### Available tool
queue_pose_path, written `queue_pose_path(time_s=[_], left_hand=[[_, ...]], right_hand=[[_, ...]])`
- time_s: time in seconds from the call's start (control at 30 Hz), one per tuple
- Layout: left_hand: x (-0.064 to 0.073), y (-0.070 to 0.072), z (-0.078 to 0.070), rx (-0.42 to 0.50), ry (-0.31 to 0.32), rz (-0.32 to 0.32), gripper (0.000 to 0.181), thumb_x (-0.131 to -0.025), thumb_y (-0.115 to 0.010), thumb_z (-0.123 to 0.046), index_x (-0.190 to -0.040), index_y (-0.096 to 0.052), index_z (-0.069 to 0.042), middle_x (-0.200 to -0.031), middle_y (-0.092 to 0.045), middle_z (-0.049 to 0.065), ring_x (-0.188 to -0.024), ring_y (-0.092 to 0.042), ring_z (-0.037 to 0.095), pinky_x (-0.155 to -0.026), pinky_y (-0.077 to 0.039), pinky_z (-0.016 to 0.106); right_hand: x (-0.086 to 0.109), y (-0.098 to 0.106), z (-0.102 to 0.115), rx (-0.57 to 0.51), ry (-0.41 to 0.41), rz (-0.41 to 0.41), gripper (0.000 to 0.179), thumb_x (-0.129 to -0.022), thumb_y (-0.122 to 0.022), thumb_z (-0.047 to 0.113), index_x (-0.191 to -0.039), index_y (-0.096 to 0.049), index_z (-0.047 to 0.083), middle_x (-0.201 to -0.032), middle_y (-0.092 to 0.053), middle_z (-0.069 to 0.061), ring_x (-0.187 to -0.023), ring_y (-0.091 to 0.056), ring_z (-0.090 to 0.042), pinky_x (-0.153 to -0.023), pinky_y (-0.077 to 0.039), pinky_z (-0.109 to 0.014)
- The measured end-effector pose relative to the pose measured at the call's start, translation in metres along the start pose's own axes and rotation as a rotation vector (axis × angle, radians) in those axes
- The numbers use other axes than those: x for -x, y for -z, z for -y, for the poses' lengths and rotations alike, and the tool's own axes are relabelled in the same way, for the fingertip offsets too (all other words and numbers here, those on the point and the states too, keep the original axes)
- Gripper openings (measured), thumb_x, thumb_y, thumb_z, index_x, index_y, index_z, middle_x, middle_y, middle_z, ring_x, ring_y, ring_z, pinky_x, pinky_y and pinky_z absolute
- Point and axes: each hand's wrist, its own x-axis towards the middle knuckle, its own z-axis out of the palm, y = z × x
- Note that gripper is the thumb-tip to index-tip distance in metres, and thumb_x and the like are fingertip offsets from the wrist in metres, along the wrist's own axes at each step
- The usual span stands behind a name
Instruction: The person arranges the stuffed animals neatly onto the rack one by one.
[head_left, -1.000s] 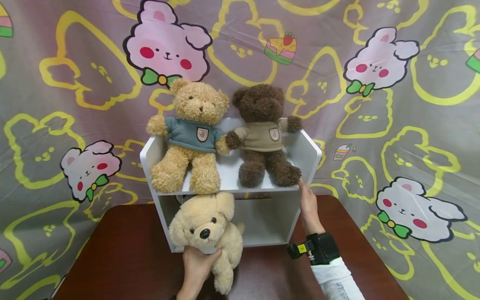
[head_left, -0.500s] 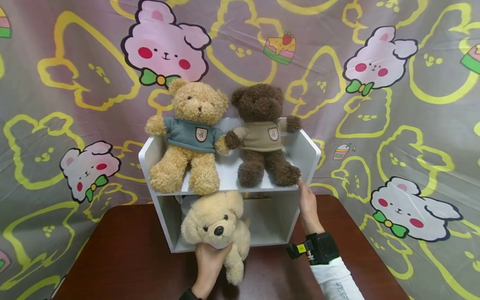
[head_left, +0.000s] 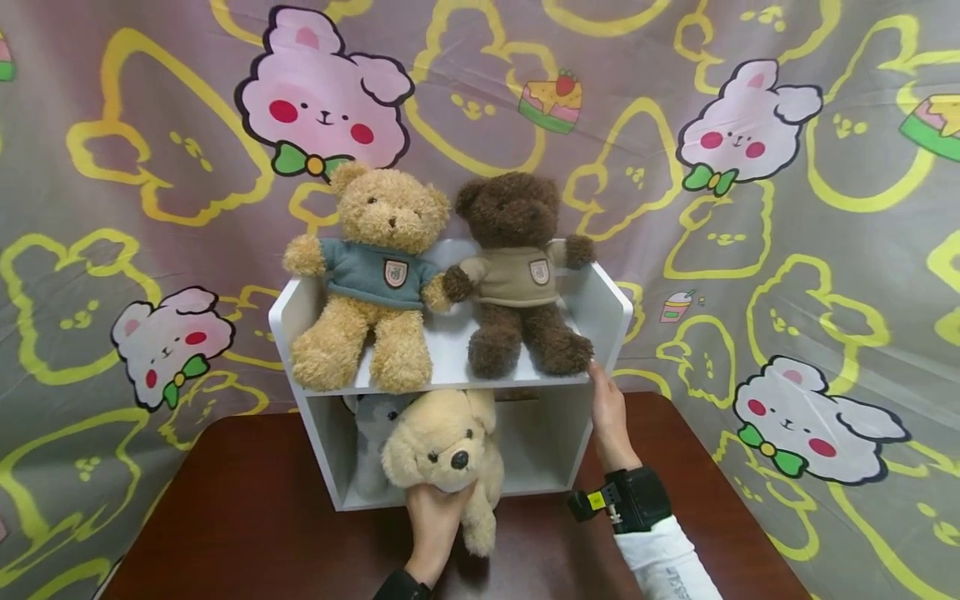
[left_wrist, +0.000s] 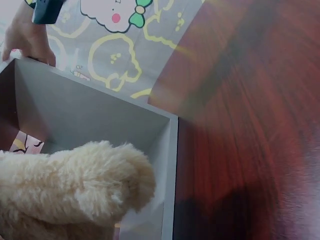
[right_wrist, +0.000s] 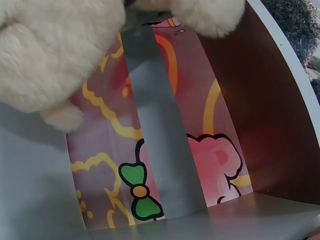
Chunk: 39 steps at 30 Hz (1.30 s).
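Note:
My left hand (head_left: 437, 518) grips a cream plush dog (head_left: 427, 437) under its chin, thumb across its chest. The dog is upright at the front of the lower compartment of a white two-tier shelf (head_left: 551, 442), its face toward me. In the left wrist view, the dog's furry leg (left_wrist: 100, 180) overlaps the compartment. My right hand (head_left: 611, 417) holds the shelf's right side panel near the upper board; the left wrist view shows its fingers (left_wrist: 42, 50) bent at the panel's edge. Behind the dog, a grey plush toy (head_left: 371, 442) sits at the left of the compartment, partly hidden.
A tan teddy bear (head_left: 375, 279) in a blue sweater and a dark brown teddy bear (head_left: 521, 275) in a beige sweater sit on the upper board. The shelf stands on a dark red-brown table (head_left: 247, 492). A patterned cloth (head_left: 480, 125) hangs behind.
My left hand has carried the plush dog right and slightly back, toward the lower compartment, uncovering more of the grey plush toy. My right hand stays at the side panel; the view shifts slightly.

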Motion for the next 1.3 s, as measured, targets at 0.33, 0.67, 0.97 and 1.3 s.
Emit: queue_pose_path(time_s=[0.33,0.67,0.97,1.3], left_hand=[[-0.001,-0.029,0.000,0.121,0.028,-0.041,0.060,-0.059,-0.084,-0.010,-0.110,-0.052,-0.007,-0.105,-0.057,0.002,-0.099,-0.052,0.014,-0.085,-0.040,0.022],[0.004,-0.054,0.009,-0.006,0.009,-0.145,0.057,-0.059,-0.081,-0.017,-0.106,-0.054,0.002,-0.100,-0.058,0.016,-0.096,-0.055,0.030,-0.084,-0.041,0.035],[0.005,-0.068,0.024,-0.107,-0.090,-0.182,0.044,-0.054,-0.082,-0.015,-0.087,-0.060,0.005,-0.081,-0.061,0.020,-0.084,-0.054,0.041,-0.078,-0.039,0.046],[0.004,-0.084,0.030,-0.188,-0.091,-0.107,0.040,-0.053,-0.083,-0.016,-0.076,-0.059,0.006,-0.069,-0.059,0.020,-0.074,-0.054,0.042,-0.070,-0.039,0.048]], right_hand=[[0.000,0.001,-0.002,0.012,-0.005,-0.012,0.079,-0.091,-0.034,0.056,-0.143,-0.018,-0.002,-0.149,-0.016,-0.019,-0.135,-0.014,-0.035,-0.108,-0.012,-0.052],[0.000,0.001,-0.002,0.007,0.003,-0.020,0.077,-0.093,-0.033,0.053,-0.142,-0.019,-0.003,-0.149,-0.015,-0.020,-0.135,-0.013,-0.035,-0.108,-0.012,-0.051],[0.000,-0.001,-0.002,-0.009,0.011,-0.015,0.074,-0.094,-0.033,0.051,-0.141,-0.021,-0.005,-0.147,-0.018,-0.022,-0.135,-0.015,-0.036,-0.107,-0.012,-0.053],[0.001,0.000,0.001,-0.011,0.029,-0.017,0.071,-0.094,-0.035,0.048,-0.141,-0.024,-0.004,-0.146,-0.021,-0.022,-0.134,-0.017,-0.036,-0.108,-0.013,-0.050]])
